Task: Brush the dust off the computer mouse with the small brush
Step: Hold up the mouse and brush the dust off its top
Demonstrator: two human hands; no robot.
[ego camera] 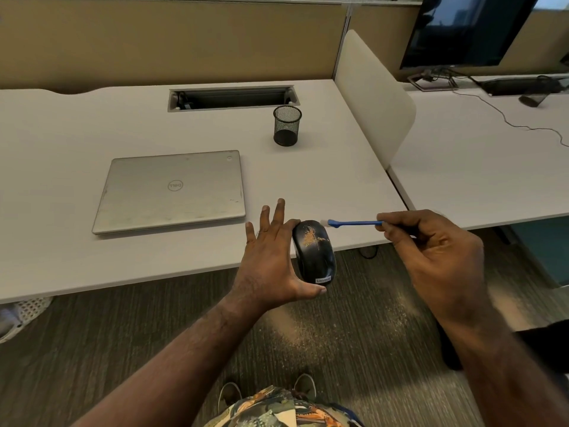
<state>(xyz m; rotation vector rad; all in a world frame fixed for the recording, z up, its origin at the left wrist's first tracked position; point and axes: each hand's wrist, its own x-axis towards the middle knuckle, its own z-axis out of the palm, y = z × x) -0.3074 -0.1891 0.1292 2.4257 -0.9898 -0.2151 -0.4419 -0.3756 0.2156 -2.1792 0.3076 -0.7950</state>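
The left hand [271, 257] pinches the glossy black plastic computer mouse [314, 252] between thumb at its 6 o'clock end and a fingertip at its 12 o'clock end, the other fingers splayed free, holding it in the air over the white desk's [154, 257] front edge. Tan dust sits on its upper shell. It looks light, rigid and slick, so end-to-end pinching seems safest. At its 2 o'clock, the right hand [431, 257] is closed on the thin blue plastic brush [354, 223] by the handle's tail. The pale bristles are tiny and hard to make out; the mouse's underside is hidden.
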